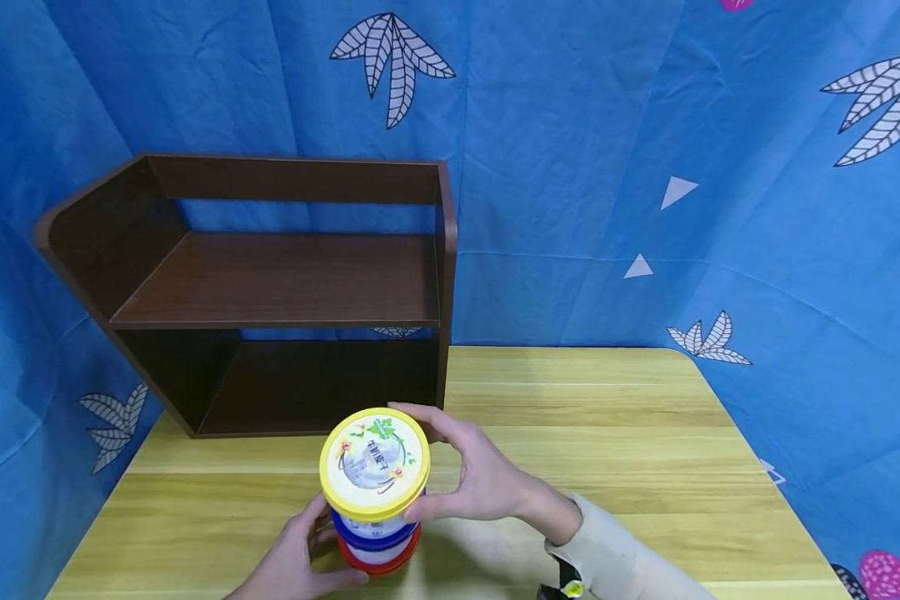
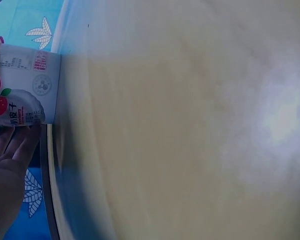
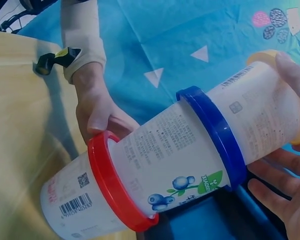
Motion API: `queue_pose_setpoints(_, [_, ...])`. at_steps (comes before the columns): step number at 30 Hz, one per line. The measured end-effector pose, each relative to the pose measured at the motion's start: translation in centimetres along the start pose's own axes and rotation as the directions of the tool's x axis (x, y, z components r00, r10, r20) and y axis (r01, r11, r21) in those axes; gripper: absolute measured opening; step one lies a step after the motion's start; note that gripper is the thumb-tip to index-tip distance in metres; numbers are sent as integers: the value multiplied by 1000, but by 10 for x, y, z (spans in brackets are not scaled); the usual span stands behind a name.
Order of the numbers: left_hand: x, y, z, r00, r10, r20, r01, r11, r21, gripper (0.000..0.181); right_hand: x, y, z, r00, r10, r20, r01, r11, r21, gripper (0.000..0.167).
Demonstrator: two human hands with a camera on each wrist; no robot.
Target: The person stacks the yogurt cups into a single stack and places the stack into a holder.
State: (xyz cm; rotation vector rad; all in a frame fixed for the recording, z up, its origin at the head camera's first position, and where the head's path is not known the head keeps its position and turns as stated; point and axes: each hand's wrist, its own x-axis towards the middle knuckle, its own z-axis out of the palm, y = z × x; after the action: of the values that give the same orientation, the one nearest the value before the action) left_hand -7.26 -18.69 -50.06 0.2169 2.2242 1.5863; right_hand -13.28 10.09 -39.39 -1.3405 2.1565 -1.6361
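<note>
Three white tubs stand stacked near the table's front. The top one, a yellow-lidded tub [image 1: 375, 462], is held by my right hand [image 1: 472, 471], with thumb and fingers on opposite sides. Under it is the blue-lidded tub [image 3: 175, 150], printed with blueberries. At the bottom stands the red-lidded tub [image 3: 72, 200], whose strawberry print shows in the left wrist view. My left hand [image 1: 292, 554] curls round the lower part of the stack, its thumb by the red lid [image 3: 117, 182]. Part of that hand is hidden behind the tubs.
A dark brown two-level shelf [image 1: 307, 279] stands at the table's back left, just behind the stack. The wooden table [image 1: 607, 450] extends to the right. Blue cloth [image 1: 555, 167] with leaf prints hangs behind and at the sides.
</note>
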Motion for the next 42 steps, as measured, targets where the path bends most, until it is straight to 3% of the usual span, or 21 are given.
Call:
queue_pose_setpoints(5, [-2,0,1,1000,8,-3,-8,1000,11,93,-2,-1,-1,1000,-5,-20,6,1000,10,92])
queue_pose_setpoints(9, [-2,1,1,1000,-6,-7,6,1000,0,95,-2,-3,-3,995,-49,-91,49,999,4,89])
queue_pose_setpoints(14, [1,2,1,999,-38,-13,38,999,-16,97,0,-9,-9,973,-119,-198,120,993,-8,78])
queue_pose_setpoints(19, [2,1,1,998,-62,-7,62,998,3,97,3,-18,-16,953,-110,-283,111,994,-15,65])
queue_pose_setpoints(24, [2,2,1,998,-59,2,59,998,16,95,8,-27,-27,918,-105,-382,95,994,-46,61])
queue_pose_setpoints(31, [1,4,1,999,28,21,-28,1000,12,87,18,-37,-51,868,-111,-484,70,992,-102,57])
queue_pose_setpoints(37, [1,4,3,1000,10,10,-10,1000,10,89,31,-44,-67,825,-147,-546,86,987,-135,56])
queue_pose_setpoints(42, [1,4,3,1000,4,12,-4,1000,-3,91,41,-48,-78,805,-153,-574,68,984,-167,54])
